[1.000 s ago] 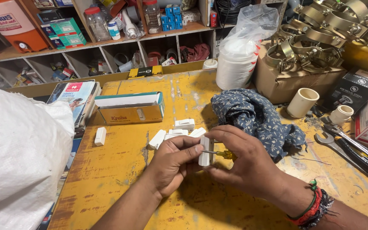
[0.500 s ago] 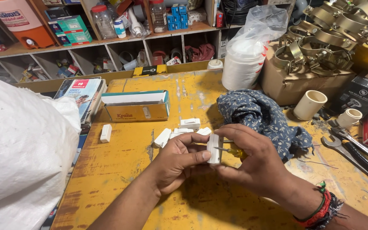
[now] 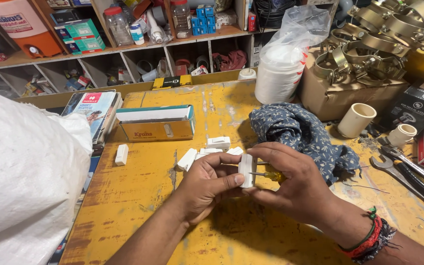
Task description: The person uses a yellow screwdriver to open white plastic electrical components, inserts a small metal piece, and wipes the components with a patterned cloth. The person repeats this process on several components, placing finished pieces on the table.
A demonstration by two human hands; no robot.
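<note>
Head view, listed left to right. We log a large white woven sack [image 3: 23, 167] filling the left edge, with a stack of booklets [image 3: 92, 110] just behind it at the edge of the worn yellow table [image 3: 138, 206]. We note one small white plastic piece [image 3: 121, 154] lying alone, then a yellow and white carton [image 3: 157, 122] lying on its side, and a cluster of similar white pieces [image 3: 207, 151] on the table just above our hands. Our left hand [image 3: 204, 189] grips a white plastic fitting [image 3: 246, 170], thumb pressed on its face, fingers curled behind it. The fitting is held upright between both hands, above the table's middle. Our right hand [image 3: 295, 189] is closed around a yellow-handled screwdriver [image 3: 268, 174], whose thin shaft reaches the fitting. Further right we list a crumpled blue patterned cloth [image 3: 300, 132], a bagged stack of white discs [image 3: 283, 64], a cardboard box of metal clamps [image 3: 364, 64], two cream pipe couplings [image 3: 359, 119] and spanners [image 3: 408, 169].
</note>
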